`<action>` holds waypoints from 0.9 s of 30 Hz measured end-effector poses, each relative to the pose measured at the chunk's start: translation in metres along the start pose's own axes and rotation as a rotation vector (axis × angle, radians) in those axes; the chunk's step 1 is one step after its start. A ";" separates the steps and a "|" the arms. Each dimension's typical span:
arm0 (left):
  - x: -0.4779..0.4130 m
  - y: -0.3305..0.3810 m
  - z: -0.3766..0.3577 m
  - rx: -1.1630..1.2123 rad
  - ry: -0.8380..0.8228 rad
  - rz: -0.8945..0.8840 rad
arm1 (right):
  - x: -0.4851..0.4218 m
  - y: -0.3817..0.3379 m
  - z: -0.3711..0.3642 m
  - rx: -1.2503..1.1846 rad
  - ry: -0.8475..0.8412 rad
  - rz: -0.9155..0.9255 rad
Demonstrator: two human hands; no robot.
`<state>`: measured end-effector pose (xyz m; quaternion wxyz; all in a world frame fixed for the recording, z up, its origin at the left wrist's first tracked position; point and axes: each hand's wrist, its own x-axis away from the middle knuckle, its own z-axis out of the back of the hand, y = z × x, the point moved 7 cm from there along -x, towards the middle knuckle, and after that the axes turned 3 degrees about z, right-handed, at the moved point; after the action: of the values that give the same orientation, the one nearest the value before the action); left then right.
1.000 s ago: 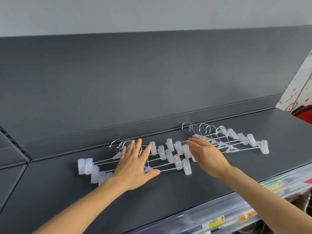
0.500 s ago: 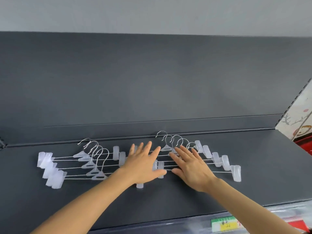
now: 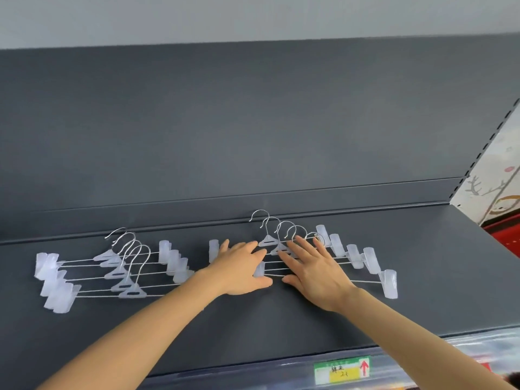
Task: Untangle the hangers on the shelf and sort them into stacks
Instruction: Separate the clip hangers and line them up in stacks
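On the shelf [image 3: 281, 327], two fanned stacks lie apart. The left stack [image 3: 116, 273] looks sorted; the right stack [image 3: 354, 256] lies under the left grip [image 3: 239, 266] and right grip [image 3: 318, 274], both flat-fingered, pressing. Squaring likely remains.

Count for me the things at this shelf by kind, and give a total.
Clip hangers, left group: 5
Clip hangers, right group: 5
Hands: 2, left hand and right hand
Price label: 1
Total: 13

Bare shelf [image 3: 281, 327] lies open in front; two hanger stacks [image 3: 112, 273] [image 3: 346, 253] and back panel [image 3: 253, 136] block beyond.
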<state>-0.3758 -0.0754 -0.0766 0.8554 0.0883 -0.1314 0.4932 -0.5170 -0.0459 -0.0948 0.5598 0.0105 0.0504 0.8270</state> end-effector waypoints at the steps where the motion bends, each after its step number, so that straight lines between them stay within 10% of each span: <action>1: -0.003 0.006 0.001 0.001 0.005 -0.014 | 0.003 0.007 0.000 0.010 0.002 0.001; 27: -0.030 0.063 0.014 0.041 0.133 -0.183 | 0.042 0.082 0.000 -0.096 0.050 0.054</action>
<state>-0.4463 -0.0728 -0.0715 0.9016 0.0844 -0.0557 0.4206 -0.6087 -0.0369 -0.0882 0.5355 -0.0357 0.0242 0.8434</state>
